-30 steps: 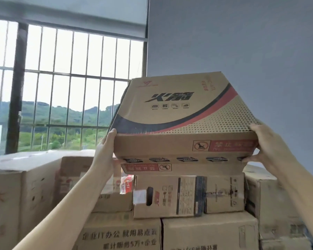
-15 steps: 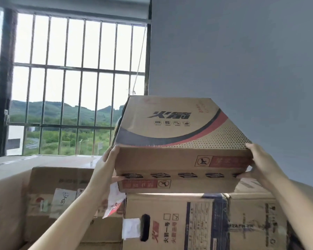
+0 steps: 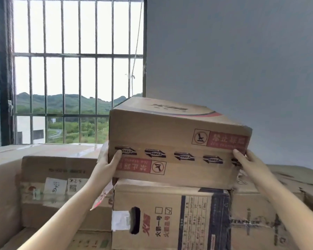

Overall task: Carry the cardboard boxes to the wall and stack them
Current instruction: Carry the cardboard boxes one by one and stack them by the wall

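Held top box (image 3: pixel 170 139) by both sides, left hand (image 3: pixel 107 159) and right hand (image 3: pixel 246 162) gripping; judged squaring it on lower box (image 3: pixel 170 213) best

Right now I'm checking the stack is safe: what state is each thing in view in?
Top box: taped shut, resting on the box below, slightly tilted.
Box below: closed, bearing the top box.
Left hand: grips the top box's left edge.
Right hand: grips its right edge.
Left box: closed, label stuck on.
Window: barred.
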